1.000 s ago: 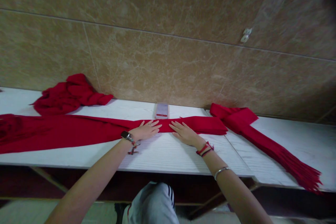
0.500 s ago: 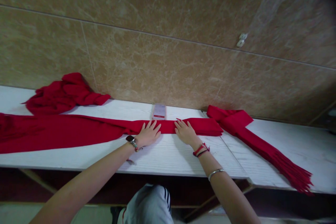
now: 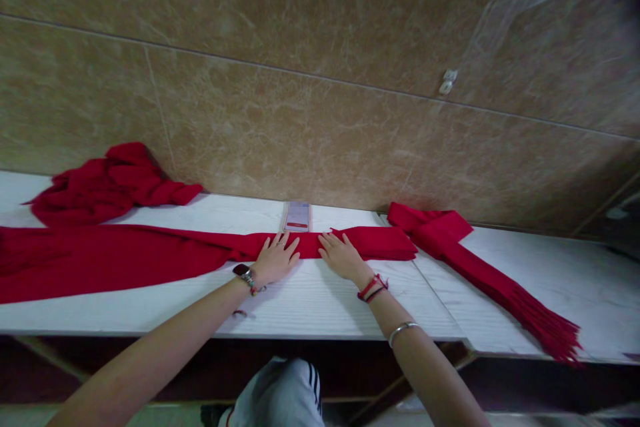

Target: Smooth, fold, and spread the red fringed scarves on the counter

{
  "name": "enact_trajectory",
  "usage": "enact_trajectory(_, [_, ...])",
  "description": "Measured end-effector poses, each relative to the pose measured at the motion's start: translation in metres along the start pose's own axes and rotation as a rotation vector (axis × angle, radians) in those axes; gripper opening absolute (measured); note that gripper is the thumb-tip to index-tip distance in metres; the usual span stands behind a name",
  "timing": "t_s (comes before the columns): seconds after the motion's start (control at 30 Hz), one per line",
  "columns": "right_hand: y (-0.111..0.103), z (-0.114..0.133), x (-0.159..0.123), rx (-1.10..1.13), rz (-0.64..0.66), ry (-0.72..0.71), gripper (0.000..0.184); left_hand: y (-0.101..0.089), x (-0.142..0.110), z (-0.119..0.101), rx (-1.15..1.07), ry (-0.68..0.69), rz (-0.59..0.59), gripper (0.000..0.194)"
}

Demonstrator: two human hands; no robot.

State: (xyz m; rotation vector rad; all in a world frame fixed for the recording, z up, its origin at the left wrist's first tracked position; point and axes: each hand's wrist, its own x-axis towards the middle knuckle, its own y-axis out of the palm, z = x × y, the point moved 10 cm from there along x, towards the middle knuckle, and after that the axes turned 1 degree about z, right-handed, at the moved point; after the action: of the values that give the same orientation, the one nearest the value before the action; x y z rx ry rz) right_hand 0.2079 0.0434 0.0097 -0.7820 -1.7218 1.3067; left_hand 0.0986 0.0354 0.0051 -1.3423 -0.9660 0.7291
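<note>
A long red scarf lies along the white tabletop, wide at the left and folded into a narrow band under my hands. My left hand presses flat on the narrow band, fingers spread, a watch on its wrist. A short way to the right, my right hand also rests flat on the band with its fingers stretched out. The band's folded end lies beyond my right hand, its layers showing at the edge.
A phone lies behind the scarf near the tiled wall. At the back left is a crumpled heap of red cloth. Another red scarf, folded narrow with a fringe, crosses the white table at the right.
The view has shifted slightly, moving the table's things leftward in the picture. My right hand slid right along the band, then back toward my left hand. Both hands stay flat on the scarf.
</note>
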Motion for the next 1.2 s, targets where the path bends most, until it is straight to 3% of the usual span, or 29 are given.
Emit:
enact_trajectory(0.13, [-0.001,-0.075,-0.019,-0.065,-0.018,0.231,0.04,0.005,0.002,0.004,0.015,-0.005,0.005,0.048])
enact_trajectory(0.27, [0.005,-0.159,-0.052,0.019,-0.021,0.476,0.041,0.004,0.002,0.004,0.023,0.009,-0.007,0.047])
enact_trajectory(0.37, [-0.003,-0.185,-0.065,0.026,-0.103,0.606,0.042,0.001,0.0,0.002,0.017,0.005,-0.004,0.047])
enact_trajectory(0.4, [-0.01,-0.18,-0.063,0.02,-0.141,0.601,0.042,-0.001,0.0,0.002,0.016,-0.001,-0.011,0.046])
enact_trajectory(0.47, [-0.022,-0.149,-0.047,0.019,-0.194,0.482,0.044,-0.007,-0.002,0.0,0.017,-0.003,-0.048,0.046])
enact_trajectory(0.6, [-0.023,-0.034,-0.008,0.096,-0.108,-0.01,0.045,-0.01,-0.002,-0.001,0.009,-0.002,-0.082,0.047])
enact_trajectory(0.7, [-0.012,0.019,-0.002,0.13,-0.024,-0.205,0.044,-0.004,-0.001,0.002,0.012,-0.023,-0.03,0.047])
enact_trajectory(0.77, [-0.006,0.028,-0.004,0.149,0.004,-0.231,0.044,-0.001,0.0,0.003,0.018,-0.025,-0.019,0.048])
enact_trajectory(0.87, [-0.002,0.022,-0.007,0.165,0.013,-0.22,0.045,-0.001,0.0,0.0,0.011,-0.01,-0.037,0.048])
enact_trajectory(1.03, [0.002,0.015,-0.006,0.19,0.009,-0.218,0.045,-0.019,-0.001,0.005,0.007,0.091,-0.108,0.042])
enact_trajectory(1.1, [0.001,0.017,-0.007,0.197,-0.007,-0.226,0.044,-0.033,-0.008,0.023,0.028,0.112,-0.12,0.039])
enact_trajectory(1.2, [-0.003,0.02,-0.008,0.187,-0.029,-0.245,0.044,-0.052,-0.032,0.073,0.081,0.048,-0.158,0.039])
